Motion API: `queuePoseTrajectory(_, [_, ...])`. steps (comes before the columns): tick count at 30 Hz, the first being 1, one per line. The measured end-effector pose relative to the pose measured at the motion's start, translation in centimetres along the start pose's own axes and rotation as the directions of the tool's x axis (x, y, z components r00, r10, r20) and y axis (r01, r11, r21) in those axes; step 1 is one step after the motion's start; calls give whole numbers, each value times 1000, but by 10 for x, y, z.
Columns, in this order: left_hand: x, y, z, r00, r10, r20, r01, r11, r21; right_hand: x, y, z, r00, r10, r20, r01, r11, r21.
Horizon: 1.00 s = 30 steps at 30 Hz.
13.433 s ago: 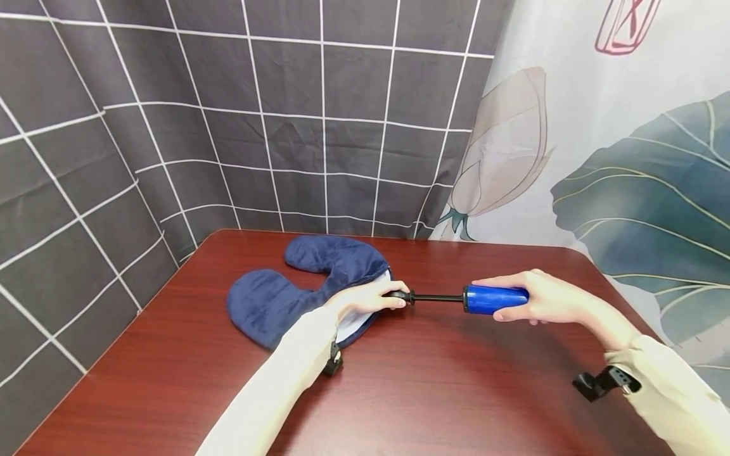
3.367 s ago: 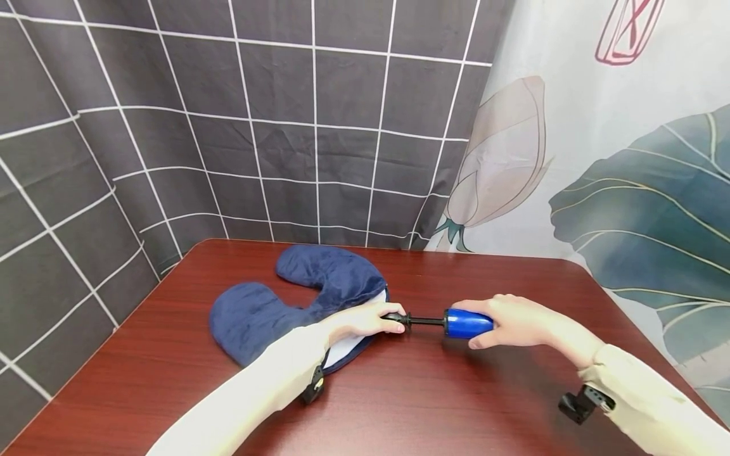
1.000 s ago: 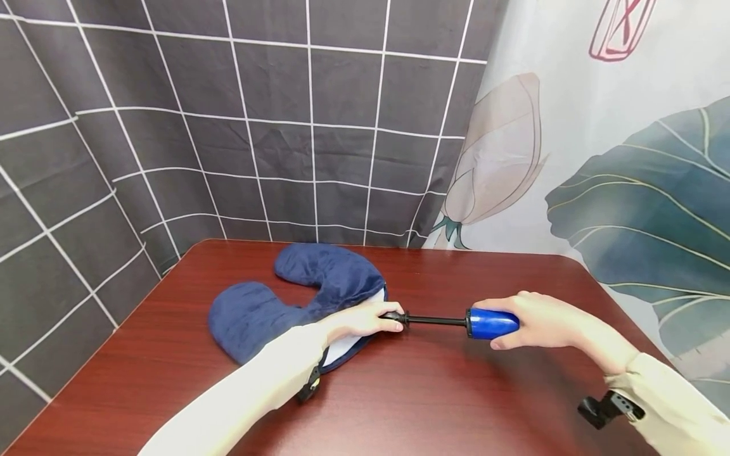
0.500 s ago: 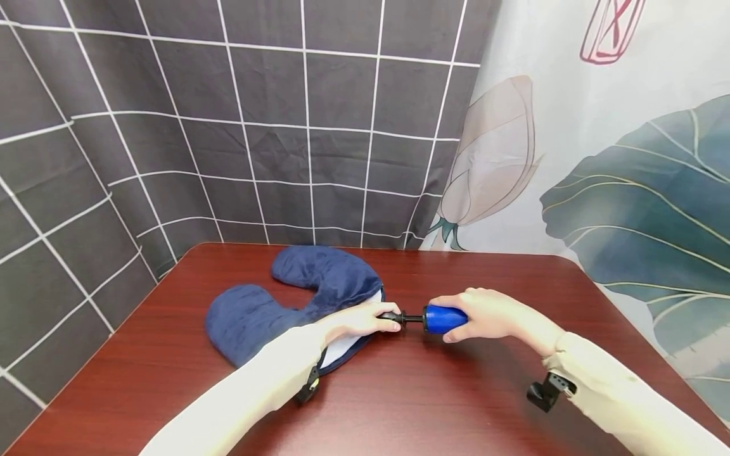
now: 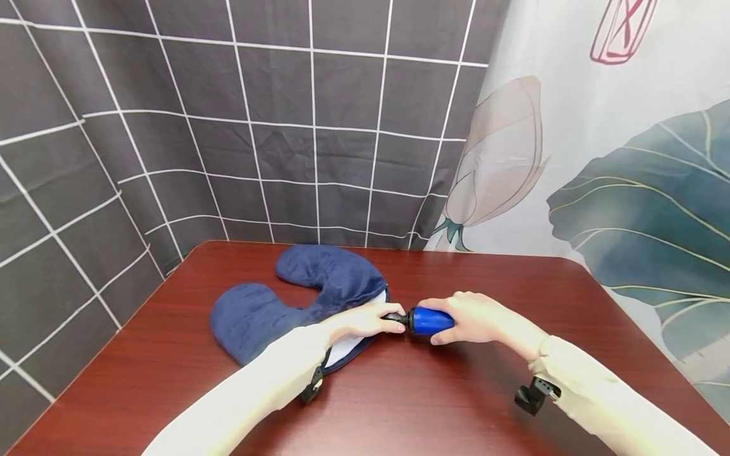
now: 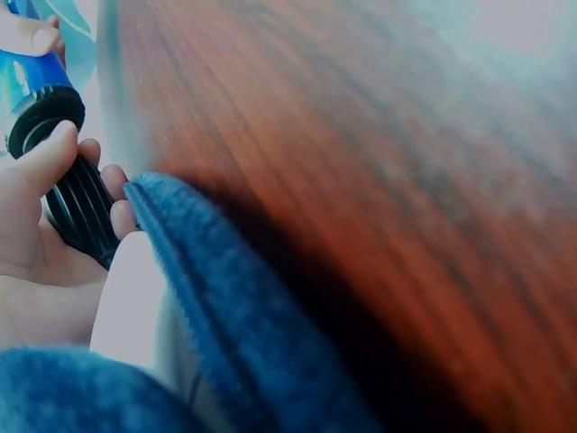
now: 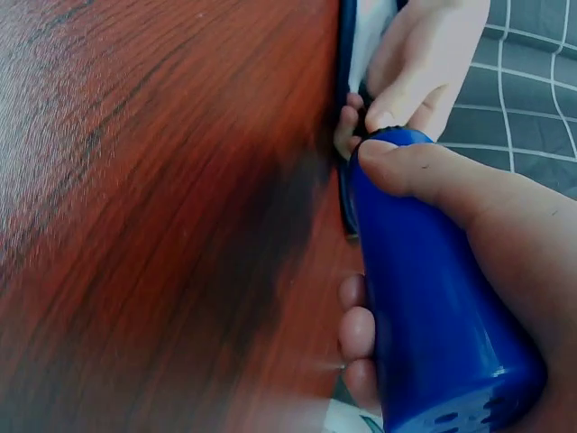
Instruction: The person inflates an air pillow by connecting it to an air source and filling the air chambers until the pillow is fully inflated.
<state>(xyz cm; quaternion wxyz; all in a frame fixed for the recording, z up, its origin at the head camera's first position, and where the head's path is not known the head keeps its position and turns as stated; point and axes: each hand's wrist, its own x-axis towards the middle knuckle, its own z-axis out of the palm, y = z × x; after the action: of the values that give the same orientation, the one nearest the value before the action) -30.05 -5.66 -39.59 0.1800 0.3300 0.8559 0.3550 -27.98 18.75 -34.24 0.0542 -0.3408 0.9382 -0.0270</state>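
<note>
A hand pump with a blue barrel [image 5: 431,321] and a black ribbed handle [image 6: 83,212] lies level between my two hands, over the table. My left hand [image 5: 365,318] grips the black handle at the open edge of a navy plush neck pillow [image 5: 253,316], where a white inner part [image 6: 135,293] shows. Round the blue barrel my right hand [image 5: 479,320] curls, thumb on top, as the right wrist view shows. The barrel sits right up against the handle, with the black rod out of sight. Holes show in the barrel's end [image 7: 460,413].
The reddish-brown wooden table [image 5: 399,399] extends around the pillow and hands. Behind it hangs a dark grey curtain [image 5: 285,152] with white grid lines. A light curtain [image 5: 570,126] with flower and leaf prints hangs at the right. Each wrist carries a black camera mount [image 5: 536,394].
My right hand has slid the blue barrel leftward, and the black rod that showed long a second ago is now hidden. My left hand and the pillow stay in place.
</note>
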Motion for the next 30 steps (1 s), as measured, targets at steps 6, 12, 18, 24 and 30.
queuePoseTrajectory(6, [-2, -2, 1, 1000, -7, -3, 7, 999, -53, -20, 14, -6, 1000, 17, 4, -17, 1000, 22])
queuePoseTrajectory(12, [-1, 0, 1, 1000, -9, 6, 9, 998, -58, -54, 37, -13, 999, 43, 27, -45, 995, 90])
queuePoseTrajectory(18, [0, 0, 1, 1000, -21, 1, 21, 997, -69, -78, 52, -23, 999, 48, 8, -49, 994, 93])
queuePoseTrajectory(24, [1, 1, 1, 1000, -20, -11, 20, 999, -37, -79, 51, -27, 997, 75, 17, -76, 994, 72])
queuePoseTrajectory(30, [0, -1, 1, 999, -26, -34, 25, 1000, -10, -68, 44, -31, 998, 52, 22, -53, 998, 23])
